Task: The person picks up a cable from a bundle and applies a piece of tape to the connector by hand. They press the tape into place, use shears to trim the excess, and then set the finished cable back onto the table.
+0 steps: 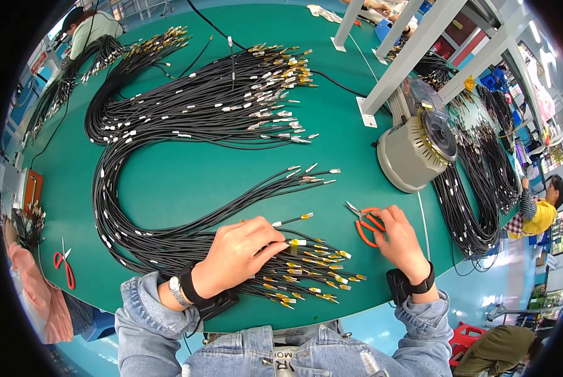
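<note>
My left hand [240,254] is over the near end of a long bundle of black cables [149,248]. Its thumb and index finger are pinched on a cable with a yellow-and-white end [297,242]. Under and beside the fingers, several more yellow-tipped cable ends [319,270] fan out to the right. My right hand [399,237] grips orange-handled pliers [368,231], their metal jaws pointing up and left, apart from the cables. Beyond my left hand, a smaller strand of cables [262,191] ends in bare-looking silver tips.
The bundle curves back to a large pile of cables [187,103] on the green table [350,157]. A grey round machine [413,151] stands right, beside white metal posts [394,69]. Red-handled scissors [66,264] lie left. More cables [476,213] hang over the right edge. Other people sit around.
</note>
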Action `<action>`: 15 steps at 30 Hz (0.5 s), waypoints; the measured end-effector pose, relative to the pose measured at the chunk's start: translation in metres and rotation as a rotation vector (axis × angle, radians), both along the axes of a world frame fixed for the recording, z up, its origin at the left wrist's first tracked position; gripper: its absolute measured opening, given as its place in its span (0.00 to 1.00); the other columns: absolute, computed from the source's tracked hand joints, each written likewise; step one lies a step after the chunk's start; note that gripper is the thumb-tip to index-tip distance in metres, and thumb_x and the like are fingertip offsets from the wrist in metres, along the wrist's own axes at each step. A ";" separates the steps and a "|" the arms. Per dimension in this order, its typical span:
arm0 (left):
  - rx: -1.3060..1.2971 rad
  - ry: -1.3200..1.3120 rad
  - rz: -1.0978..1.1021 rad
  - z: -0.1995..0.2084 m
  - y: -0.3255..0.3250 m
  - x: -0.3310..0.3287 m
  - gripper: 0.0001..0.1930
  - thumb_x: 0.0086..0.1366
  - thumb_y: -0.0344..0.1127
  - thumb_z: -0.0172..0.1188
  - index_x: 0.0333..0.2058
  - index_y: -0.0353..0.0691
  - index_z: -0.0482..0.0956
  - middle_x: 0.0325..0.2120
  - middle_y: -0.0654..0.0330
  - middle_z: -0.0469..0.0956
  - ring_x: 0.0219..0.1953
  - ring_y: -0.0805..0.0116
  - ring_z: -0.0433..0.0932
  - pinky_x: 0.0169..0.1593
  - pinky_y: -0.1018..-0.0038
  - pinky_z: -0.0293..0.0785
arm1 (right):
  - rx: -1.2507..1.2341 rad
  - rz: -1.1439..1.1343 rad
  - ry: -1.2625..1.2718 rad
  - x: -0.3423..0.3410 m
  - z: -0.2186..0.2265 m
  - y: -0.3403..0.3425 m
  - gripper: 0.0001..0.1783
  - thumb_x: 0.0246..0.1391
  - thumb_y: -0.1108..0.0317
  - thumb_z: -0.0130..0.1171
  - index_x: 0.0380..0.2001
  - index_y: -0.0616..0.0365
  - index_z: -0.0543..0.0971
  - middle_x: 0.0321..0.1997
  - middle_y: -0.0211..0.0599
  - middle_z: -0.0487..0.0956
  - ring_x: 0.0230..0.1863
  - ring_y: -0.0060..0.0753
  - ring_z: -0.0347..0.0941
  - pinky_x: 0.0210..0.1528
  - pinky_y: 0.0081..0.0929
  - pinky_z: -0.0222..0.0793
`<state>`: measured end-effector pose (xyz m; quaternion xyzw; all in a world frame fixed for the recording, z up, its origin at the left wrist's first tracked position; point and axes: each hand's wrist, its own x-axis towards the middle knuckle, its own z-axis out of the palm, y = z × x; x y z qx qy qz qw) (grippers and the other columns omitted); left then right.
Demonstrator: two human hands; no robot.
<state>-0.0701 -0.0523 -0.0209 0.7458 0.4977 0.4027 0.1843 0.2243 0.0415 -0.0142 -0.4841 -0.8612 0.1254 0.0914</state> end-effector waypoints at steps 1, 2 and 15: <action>0.029 0.043 -0.001 0.001 -0.003 0.000 0.07 0.49 0.27 0.64 0.29 0.36 0.77 0.22 0.62 0.74 0.21 0.69 0.73 0.24 0.77 0.69 | -0.008 0.019 -0.030 0.001 -0.001 0.000 0.20 0.42 0.78 0.56 0.43 0.60 0.71 0.34 0.45 0.72 0.38 0.46 0.71 0.41 0.32 0.69; 0.058 0.086 -0.002 0.001 -0.006 0.000 0.07 0.49 0.27 0.64 0.28 0.37 0.77 0.23 0.62 0.75 0.22 0.68 0.74 0.26 0.77 0.70 | -0.015 0.039 -0.060 0.002 -0.002 0.000 0.22 0.41 0.78 0.56 0.44 0.59 0.70 0.35 0.46 0.71 0.38 0.49 0.70 0.42 0.34 0.69; 0.329 0.351 -0.071 0.003 -0.048 -0.008 0.12 0.38 0.27 0.63 0.27 0.42 0.78 0.25 0.67 0.75 0.25 0.74 0.72 0.39 0.71 0.69 | -0.971 0.075 0.721 -0.041 0.033 -0.037 0.28 0.42 0.80 0.60 0.49 0.60 0.65 0.37 0.30 0.72 0.36 0.20 0.68 0.42 0.24 0.68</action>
